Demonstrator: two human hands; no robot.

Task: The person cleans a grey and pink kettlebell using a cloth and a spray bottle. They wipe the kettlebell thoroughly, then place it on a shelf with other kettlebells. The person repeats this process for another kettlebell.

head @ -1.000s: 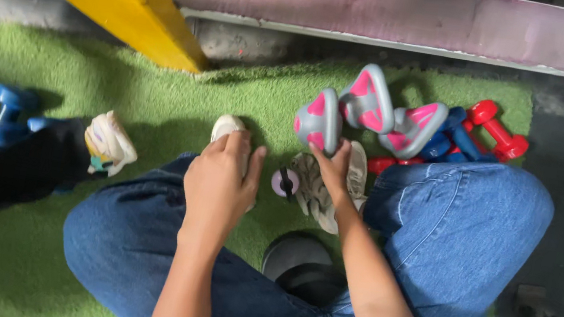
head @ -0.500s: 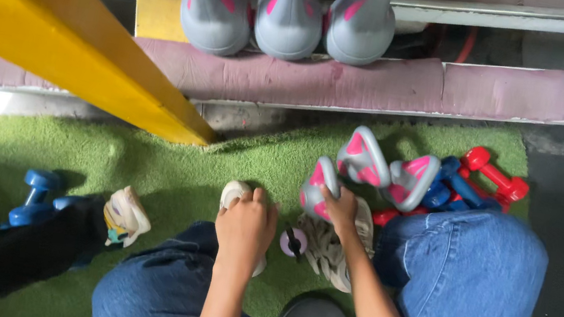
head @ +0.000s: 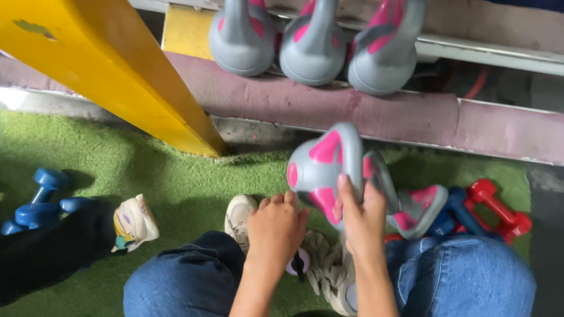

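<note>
Right hand (head: 360, 224) wrapped around a grey-and-pink kettlebell (head: 321, 172), tilted just above the green turf (head: 166, 178) in front of the knees; left hand (head: 277, 229) loosely curled, grasping nothing, over a pale shoe (head: 240, 216). Just right, another kettlebell (head: 417, 209) and red dumbbells (head: 500, 212). Farther off, three kettlebells (head: 317, 32) on a shelf, blue dumbbells (head: 41, 203) at left.

3 kettlebells (head: 314, 35) on shelf (head: 512, 131); dumbbells (head: 37, 206) left, on turf (head: 166, 178).
</note>
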